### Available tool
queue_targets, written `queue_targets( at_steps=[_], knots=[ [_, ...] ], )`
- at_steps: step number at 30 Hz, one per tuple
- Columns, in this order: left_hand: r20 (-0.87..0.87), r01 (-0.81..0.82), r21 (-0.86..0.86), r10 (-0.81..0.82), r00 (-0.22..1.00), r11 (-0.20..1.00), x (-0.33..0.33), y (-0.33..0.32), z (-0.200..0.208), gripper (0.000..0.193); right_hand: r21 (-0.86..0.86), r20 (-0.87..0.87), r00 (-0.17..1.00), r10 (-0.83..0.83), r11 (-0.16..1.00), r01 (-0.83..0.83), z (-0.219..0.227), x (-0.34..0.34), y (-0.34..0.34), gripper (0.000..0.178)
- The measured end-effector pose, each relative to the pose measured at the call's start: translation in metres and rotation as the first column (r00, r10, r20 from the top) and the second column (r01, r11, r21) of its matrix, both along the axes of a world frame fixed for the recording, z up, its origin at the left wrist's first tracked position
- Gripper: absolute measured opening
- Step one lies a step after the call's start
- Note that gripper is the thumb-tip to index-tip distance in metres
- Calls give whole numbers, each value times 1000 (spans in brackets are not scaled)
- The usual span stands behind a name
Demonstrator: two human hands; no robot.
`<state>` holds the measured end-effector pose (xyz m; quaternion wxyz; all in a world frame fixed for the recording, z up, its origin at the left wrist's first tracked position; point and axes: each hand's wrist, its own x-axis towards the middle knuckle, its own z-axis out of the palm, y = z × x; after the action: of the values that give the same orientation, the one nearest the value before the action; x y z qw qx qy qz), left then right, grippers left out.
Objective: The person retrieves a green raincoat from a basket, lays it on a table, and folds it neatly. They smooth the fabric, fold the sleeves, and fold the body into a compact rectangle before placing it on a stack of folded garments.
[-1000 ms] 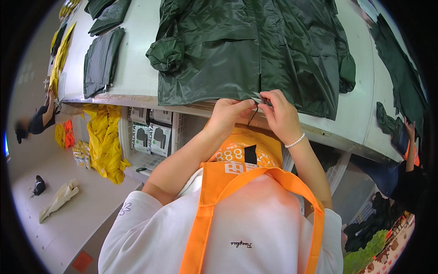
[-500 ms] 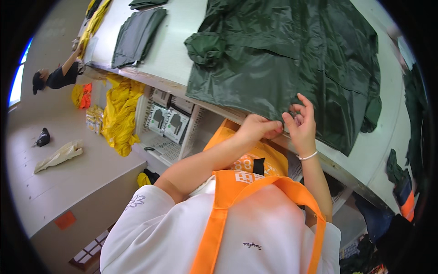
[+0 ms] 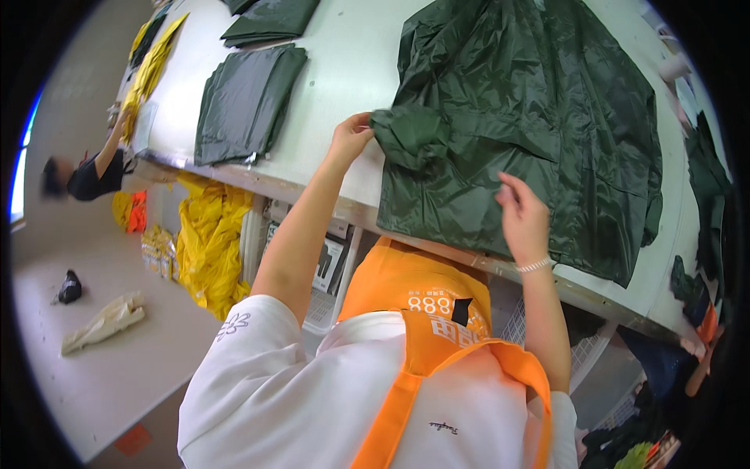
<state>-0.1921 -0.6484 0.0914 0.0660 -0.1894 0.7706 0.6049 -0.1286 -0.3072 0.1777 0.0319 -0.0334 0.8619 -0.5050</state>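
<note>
Right hand (image 3: pixel 525 219) at three o'clock from the middle of the view, up over the lower front of the dark green jacket (image 3: pixel 539 148), thumb and fingers loosely curled! It blurs, so whether it holds anything or touches the cloth I cannot tell. And look at twelve o'clock: the left hand (image 3: pixel 351 141) has left the front hem, where both hands were busy half a second ago, and now pinches the outer edge of the bunched sleeve end (image 3: pixel 414 137). So attention swings from hem to sleeve, and the hem lies with no hand at it. The jacket itself spreads at two o'clock on the white counter (image 3: pixel 340 70), its hem along the near edge.

Now the count, working outward. One orange apron (image 3: pixel 414 281) on the wearer, one white bracelet (image 3: pixel 534 266) on the right wrist, one spread jacket. Between ten and eleven o'clock, three folded dark green bundles (image 3: pixel 248 102) show, the farthest cut by the rim. One yellow heap (image 3: pixel 209 242) spills below the counter's edge at nine. Farther out at ten, yellow garments (image 3: pixel 152 70) overlap too much to number, and just below them one co-worker (image 3: pixel 98 176) in a dark top reaches toward the yellow.
</note>
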Motion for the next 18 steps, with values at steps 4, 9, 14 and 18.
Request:
queue_targets(
  at_steps=[4,9,14,18],
  knots=[
    [-205,226,339,-163,965,913,-8,28,27,16,-111,-119,991,67,991,-81,11,-41,-86,36],
    [-284,468,305,-390,876,829,-6,51,79,26,-130,-10,996,91,987,-91,24,-60,-106,34],
    [-394,599,183,-500,771,780,-25,50,78,42,-720,481,862,159,633,285,32,-56,-67,9],
    [-291,702,79,-658,695,707,-34,54,95,39,-798,474,872,124,478,366,37,-54,-65,6]
  ],
)
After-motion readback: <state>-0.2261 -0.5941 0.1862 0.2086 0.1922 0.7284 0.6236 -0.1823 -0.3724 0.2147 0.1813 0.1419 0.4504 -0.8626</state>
